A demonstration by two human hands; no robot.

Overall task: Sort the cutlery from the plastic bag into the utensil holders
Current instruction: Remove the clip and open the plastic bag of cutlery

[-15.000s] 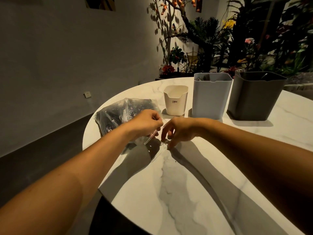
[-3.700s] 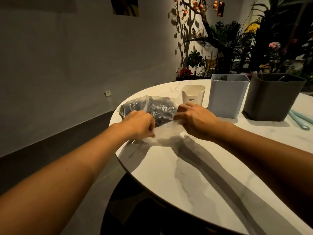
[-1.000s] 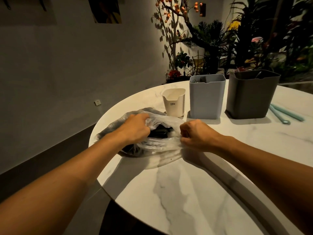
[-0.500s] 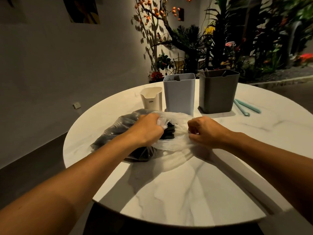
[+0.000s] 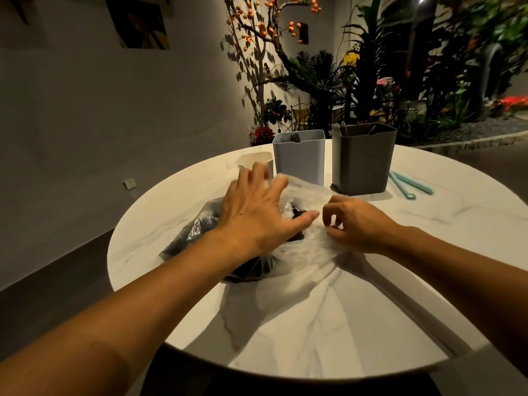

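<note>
A clear plastic bag full of dark cutlery lies on the round marble table. My left hand hovers over the bag's mouth with fingers spread and straight. My right hand pinches the bag's loose edge on the right. Behind the bag stand three holders: a small cream one, a light grey one and a dark grey one, the two larger ones with some utensils inside.
Two teal sticks lie right of the dark grey holder. The table's near rim runs across the bottom. Plants and a decorative tree stand beyond the far edge, a grey wall on the left.
My left hand has let go of the bag and opened, lifting above its mouth. My right hand keeps its hold on the edge. The view has tilted slightly.
</note>
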